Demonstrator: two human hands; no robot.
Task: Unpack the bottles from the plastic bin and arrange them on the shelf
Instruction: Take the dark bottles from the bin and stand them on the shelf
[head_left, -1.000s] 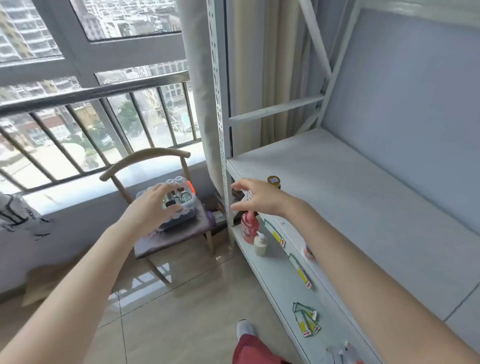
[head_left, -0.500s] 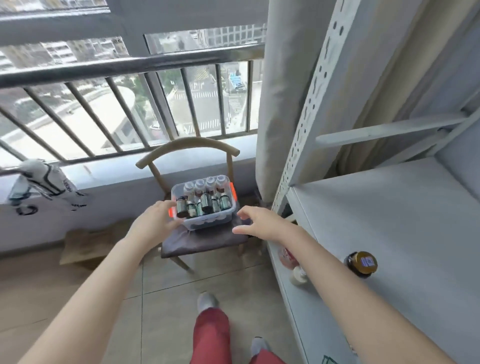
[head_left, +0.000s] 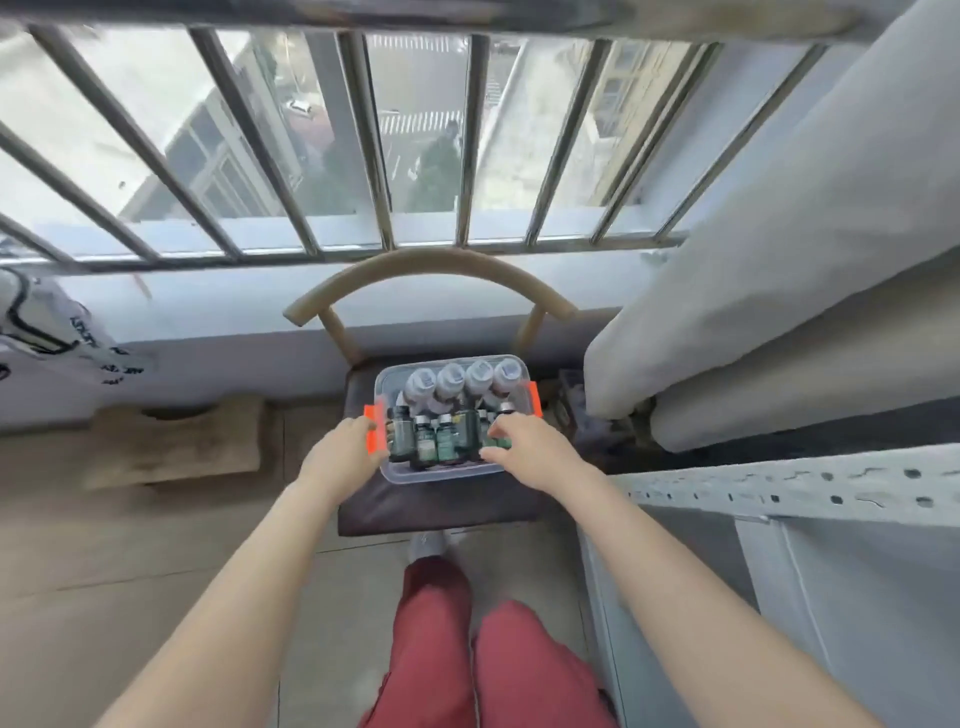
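Window-side chair (head_left: 431, 267) carries plastic bin (head_left: 441, 475) of bottles (head_left: 426, 441), frame ctr; left hand (head_left: 340, 449) at its orange-latch side, right hand (head_left: 524, 447) fingers over front-right bottle (head_left: 497, 442), grip on both unclear, so brace bin, lift straight up.

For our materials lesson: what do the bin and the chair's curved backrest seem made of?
Plastic bin: clear, glossy plastic; bottles show through its wall. Chair backrest: probably wood, matte tan finish, though blur leaves it open.
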